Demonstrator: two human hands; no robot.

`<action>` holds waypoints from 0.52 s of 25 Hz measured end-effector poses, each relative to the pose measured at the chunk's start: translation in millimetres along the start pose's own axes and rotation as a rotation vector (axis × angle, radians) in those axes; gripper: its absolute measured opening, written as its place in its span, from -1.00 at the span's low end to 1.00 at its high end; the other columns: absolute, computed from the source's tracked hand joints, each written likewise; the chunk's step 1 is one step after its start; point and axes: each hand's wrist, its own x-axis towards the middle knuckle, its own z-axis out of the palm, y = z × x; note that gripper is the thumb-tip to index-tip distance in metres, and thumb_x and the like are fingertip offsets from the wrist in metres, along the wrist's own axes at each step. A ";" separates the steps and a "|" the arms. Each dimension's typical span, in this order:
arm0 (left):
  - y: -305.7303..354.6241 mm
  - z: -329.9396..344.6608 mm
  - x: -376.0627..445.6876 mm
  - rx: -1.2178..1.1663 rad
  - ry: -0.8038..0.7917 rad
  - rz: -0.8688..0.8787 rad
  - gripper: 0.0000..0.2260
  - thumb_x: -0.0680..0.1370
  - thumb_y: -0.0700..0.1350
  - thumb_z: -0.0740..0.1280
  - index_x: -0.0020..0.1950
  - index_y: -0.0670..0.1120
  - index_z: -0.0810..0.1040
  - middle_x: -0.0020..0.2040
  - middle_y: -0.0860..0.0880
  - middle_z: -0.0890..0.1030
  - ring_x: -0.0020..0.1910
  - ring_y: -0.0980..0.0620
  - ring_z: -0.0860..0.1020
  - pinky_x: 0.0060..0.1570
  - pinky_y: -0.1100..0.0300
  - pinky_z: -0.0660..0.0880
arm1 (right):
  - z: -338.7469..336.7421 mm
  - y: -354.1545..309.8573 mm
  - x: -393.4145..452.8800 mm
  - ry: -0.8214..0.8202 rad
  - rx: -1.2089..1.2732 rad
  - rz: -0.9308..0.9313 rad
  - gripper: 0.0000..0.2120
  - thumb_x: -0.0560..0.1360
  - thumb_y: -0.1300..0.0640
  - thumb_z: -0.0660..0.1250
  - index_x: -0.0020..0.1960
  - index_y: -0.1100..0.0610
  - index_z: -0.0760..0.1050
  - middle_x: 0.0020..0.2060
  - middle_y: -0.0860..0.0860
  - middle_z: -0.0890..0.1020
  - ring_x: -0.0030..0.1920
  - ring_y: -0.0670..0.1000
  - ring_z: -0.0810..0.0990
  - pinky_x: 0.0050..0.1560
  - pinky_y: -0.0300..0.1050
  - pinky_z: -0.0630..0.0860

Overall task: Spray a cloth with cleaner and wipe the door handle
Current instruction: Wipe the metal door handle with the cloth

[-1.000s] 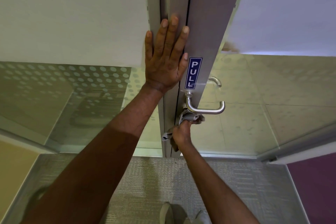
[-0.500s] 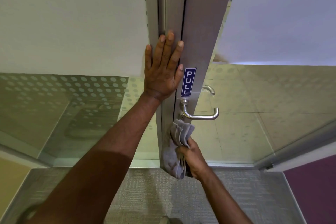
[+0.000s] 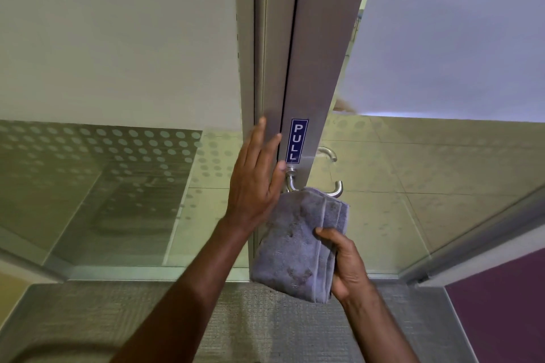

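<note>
At frame centre I see my right hand (image 3: pixel 349 264) gripping the folded grey cloth (image 3: pixel 298 242) just below the door handle (image 3: pixel 330 190), hiding part of it, while my left hand (image 3: pixel 255 183) lies open-fingered beside the PULL sticker (image 3: pixel 299 140).

One sign (image 3: pixel 299 140) can be read: a narrow blue sticker with white capital letters running top to bottom, spelling "PULL". It sits on the grey metal door frame (image 3: pixel 321 68), just above the door handle (image 3: pixel 336 190).
</note>
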 end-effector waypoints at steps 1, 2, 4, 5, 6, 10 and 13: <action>0.1 1.9 -18.7 -0.100 -0.060 -0.131 -0.50 0.72 0.13 0.07 0.62 -0.03 0.30 0.71 0.00 0.08 0.68 0.08 0.06 0.61 0.08 0.12 | 0.0 -3.2 -2.8 -0.011 0.022 -0.003 -0.56 0.37 0.23 0.40 0.24 0.29 0.62 0.00 0.26 0.70 0.01 0.26 0.69 0.36 0.27 0.45; 1.5 2.7 -35.3 -0.228 -0.124 -0.284 -0.45 0.69 0.24 0.05 0.63 0.04 0.28 0.70 0.08 0.09 0.66 0.16 0.06 0.58 0.13 0.14 | 1.6 -6.6 -6.0 -0.020 0.034 -0.010 -0.62 0.38 0.23 0.39 0.18 0.26 0.66 -0.02 0.25 0.70 -0.01 0.25 0.69 0.33 0.24 0.47; 10.7 -2.8 -58.2 -0.522 -0.215 -0.627 -0.31 0.57 0.47 0.08 0.62 0.16 0.26 0.66 0.14 0.22 0.60 0.19 0.22 0.50 0.14 0.24 | 3.2 -12.4 -12.1 -0.035 0.043 -0.034 -0.72 0.41 0.24 0.33 0.04 0.23 0.72 -0.07 0.22 0.71 -0.06 0.22 0.71 0.22 0.18 0.54; 15.0 -6.9 -66.5 -0.676 -0.264 -0.810 -0.26 0.51 0.54 0.11 0.58 0.17 0.30 0.59 0.12 0.36 0.52 0.16 0.37 0.41 0.15 0.33 | 3.7 -14.6 -14.7 -0.034 0.043 -0.035 -0.73 0.44 0.23 0.28 -0.02 0.22 0.74 -0.11 0.21 0.72 -0.10 0.21 0.72 0.13 0.15 0.59; 18.8 -13.4 -73.2 -0.833 -0.333 -0.956 -0.29 0.50 0.55 0.13 0.52 0.17 0.39 0.46 0.11 0.53 0.38 0.16 0.51 0.30 0.15 0.41 | 5.7 -16.4 -18.1 -0.029 0.046 -0.030 -0.69 0.48 0.23 0.22 -0.06 0.21 0.75 -0.14 0.20 0.73 -0.14 0.19 0.73 0.04 0.13 0.64; 28.1 -25.3 -102.3 -1.096 -0.505 -1.047 -0.65 0.63 0.16 0.38 0.23 -0.08 0.66 0.18 -0.06 0.73 0.20 -0.02 0.68 0.13 0.14 0.60 | 8.9 -16.0 -28.9 -0.019 0.019 0.031 -0.54 0.58 0.19 0.05 -0.01 0.25 0.75 -0.03 0.25 0.74 -0.05 0.22 0.74 0.05 0.14 0.65; 35.7 -24.0 -116.0 -1.141 -0.329 -1.044 -0.67 0.53 -0.02 0.48 0.16 -0.23 0.65 0.12 -0.20 0.73 0.13 -0.14 0.70 0.04 0.11 0.65 | 2.2 -11.2 -33.0 0.010 -0.103 -0.013 -0.64 0.60 0.16 0.18 0.23 0.27 0.66 0.15 0.30 0.68 0.13 0.29 0.69 0.22 0.23 0.58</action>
